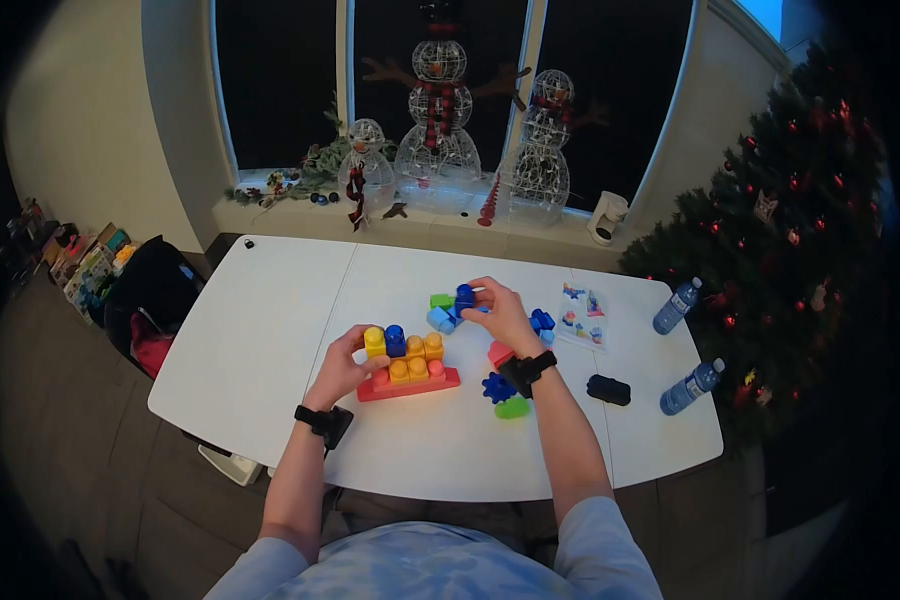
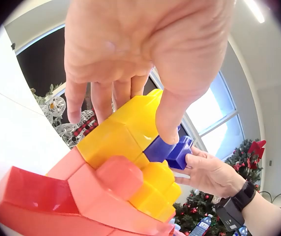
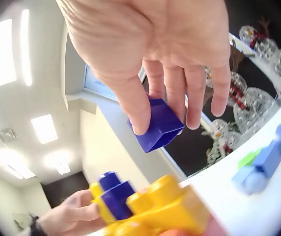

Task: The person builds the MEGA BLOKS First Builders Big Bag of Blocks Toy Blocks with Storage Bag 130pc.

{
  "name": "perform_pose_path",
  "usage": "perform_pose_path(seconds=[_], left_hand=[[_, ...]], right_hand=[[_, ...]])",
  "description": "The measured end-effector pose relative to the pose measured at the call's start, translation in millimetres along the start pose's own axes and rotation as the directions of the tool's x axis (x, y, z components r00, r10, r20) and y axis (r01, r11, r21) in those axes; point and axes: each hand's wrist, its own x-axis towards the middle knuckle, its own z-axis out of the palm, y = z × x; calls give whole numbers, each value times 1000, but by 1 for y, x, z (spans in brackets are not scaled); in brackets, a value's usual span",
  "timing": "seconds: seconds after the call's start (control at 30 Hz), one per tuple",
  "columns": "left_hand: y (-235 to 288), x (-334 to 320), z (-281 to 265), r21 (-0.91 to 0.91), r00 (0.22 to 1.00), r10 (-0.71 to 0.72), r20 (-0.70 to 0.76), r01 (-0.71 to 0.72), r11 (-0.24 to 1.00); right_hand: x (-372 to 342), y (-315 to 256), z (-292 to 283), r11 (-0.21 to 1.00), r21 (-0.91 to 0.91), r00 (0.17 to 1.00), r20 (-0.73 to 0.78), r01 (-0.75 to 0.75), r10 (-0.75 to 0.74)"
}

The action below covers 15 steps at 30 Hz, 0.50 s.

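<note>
My left hand point(image 1: 342, 372) grips the left end of a toy building block structure, thumb on the near side and fingers behind its yellow block point(image 2: 123, 123). The structure has a long red base point(image 1: 410, 388), a row of yellow and red blocks, and a taller row at the back with a blue block point(image 3: 117, 199) beside the yellow one. My right hand point(image 1: 502, 318) pinches a separate dark blue block point(image 3: 159, 125) between thumb and fingers, held up to the right of the structure. Its hollow underside shows in the right wrist view.
Light blue blocks point(image 3: 266, 161) and a green block point(image 1: 441, 300) lie behind. Near my right forearm are a blue gear-shaped piece point(image 1: 498, 388) and a green piece point(image 1: 511, 408). Farther right are a picture sheet point(image 1: 582, 318), a black case point(image 1: 608, 390) and two water bottles point(image 1: 677, 306).
</note>
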Motion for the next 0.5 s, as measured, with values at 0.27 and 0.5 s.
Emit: perform_pose_path(seconds=[0.27, 0.5], left_hand=[[11, 5, 2, -54, 999, 28, -22, -29, 998], [17, 3, 6, -113, 999, -23, -27, 20, 993]], right_hand=[[-18, -26, 60, 985, 105, 958, 239, 135, -156], [-27, -18, 70, 985, 155, 966, 231, 81, -116]])
